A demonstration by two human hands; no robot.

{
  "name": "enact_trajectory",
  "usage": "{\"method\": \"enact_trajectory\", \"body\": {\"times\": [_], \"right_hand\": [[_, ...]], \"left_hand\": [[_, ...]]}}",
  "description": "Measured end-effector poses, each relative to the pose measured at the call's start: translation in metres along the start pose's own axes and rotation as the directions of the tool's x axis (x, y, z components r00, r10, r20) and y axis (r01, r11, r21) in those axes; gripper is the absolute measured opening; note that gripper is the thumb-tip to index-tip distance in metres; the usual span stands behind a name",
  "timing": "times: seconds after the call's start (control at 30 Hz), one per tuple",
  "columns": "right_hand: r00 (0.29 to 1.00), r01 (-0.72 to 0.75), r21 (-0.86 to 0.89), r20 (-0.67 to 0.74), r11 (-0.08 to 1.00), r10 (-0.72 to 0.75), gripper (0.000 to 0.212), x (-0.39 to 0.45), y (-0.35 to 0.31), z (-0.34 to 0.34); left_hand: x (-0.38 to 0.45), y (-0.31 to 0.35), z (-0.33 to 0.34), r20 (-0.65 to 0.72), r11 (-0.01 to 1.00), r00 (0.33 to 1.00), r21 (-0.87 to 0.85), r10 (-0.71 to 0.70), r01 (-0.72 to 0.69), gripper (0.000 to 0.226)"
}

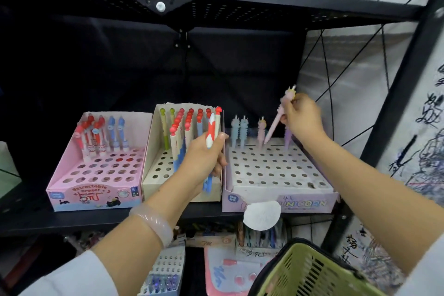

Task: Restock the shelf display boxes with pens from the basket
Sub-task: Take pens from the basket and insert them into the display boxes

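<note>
On the black shelf: three display boxes stand side by side, each with a perforated top.
Pink box, leftmost: printed "Retractable eraser"; roughly seven pens stand in its back rows, red-topped ones to the left and two blue ones to the right; exact count blurred.
Cream box, middle: two green-topped pens at the back left, then a cluster of red-topped pens too crowded to count.
Left hand: closed around a bundle of pens, in front of the cream box; a red-and-white one sticks up above the fingers, blue ends hang below; number in the bundle cannot be told. A pale bangle sits on that wrist.
Unicorn box, rightmost: four unicorn pens stand in the back row, two light blue, one pink, one purple partly hidden behind the right hand.
Right hand: pinches one pink unicorn pen near its top, tilted, its tip at a back-row hole.
White round tag: one, over the unicorn box's front edge.
Green basket: one, lower right, below the shelf; contents not visible.
</note>
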State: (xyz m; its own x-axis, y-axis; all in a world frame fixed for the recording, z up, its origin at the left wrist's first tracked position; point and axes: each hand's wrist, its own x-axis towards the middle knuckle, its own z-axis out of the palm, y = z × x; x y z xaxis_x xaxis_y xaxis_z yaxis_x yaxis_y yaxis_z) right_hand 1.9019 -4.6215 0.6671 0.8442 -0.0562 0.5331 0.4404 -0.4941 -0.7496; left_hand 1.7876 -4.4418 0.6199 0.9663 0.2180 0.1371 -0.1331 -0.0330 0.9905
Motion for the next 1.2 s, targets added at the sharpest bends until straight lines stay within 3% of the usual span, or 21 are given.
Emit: {"method": "enact_trajectory", "body": {"times": [0.2,0.27,0.63,0.97,1.07,1.2], "right_hand": [[0.999,0.050,-0.316,0.013,0.947,-0.048,0.030,0.008,0.024,0.016],[0.997,0.067,-0.323,0.046,0.944,-0.055,0.030,0.009,0.031,0.021],[0.991,0.051,-0.337,0.130,0.940,-0.007,0.029,0.012,0.054,0.033],[0.954,-0.114,-0.352,0.222,0.929,0.201,0.032,0.026,0.054,0.030],[0.960,-0.079,-0.377,0.222,0.923,0.172,0.033,0.026,0.050,0.032],[0.918,-0.010,-0.465,0.346,0.885,0.192,0.032,0.011,0.054,0.042]], "left_hand": [[0.013,-0.002,0.008,0.040,0.999,0.998,-0.002,-0.038,0.038,0.011],[0.017,-0.003,0.009,0.036,0.999,0.999,-0.015,-0.035,0.035,0.003],[0.024,-0.006,0.017,0.023,0.992,1.000,-0.123,0.003,0.000,0.012],[0.013,-0.006,0.010,0.061,0.991,0.998,-0.135,-0.016,0.025,0.012],[0.011,-0.005,0.008,0.059,0.992,0.998,-0.124,-0.017,0.024,0.013],[0.012,-0.006,0.007,0.054,0.993,0.998,-0.115,-0.016,0.022,0.011]]}}
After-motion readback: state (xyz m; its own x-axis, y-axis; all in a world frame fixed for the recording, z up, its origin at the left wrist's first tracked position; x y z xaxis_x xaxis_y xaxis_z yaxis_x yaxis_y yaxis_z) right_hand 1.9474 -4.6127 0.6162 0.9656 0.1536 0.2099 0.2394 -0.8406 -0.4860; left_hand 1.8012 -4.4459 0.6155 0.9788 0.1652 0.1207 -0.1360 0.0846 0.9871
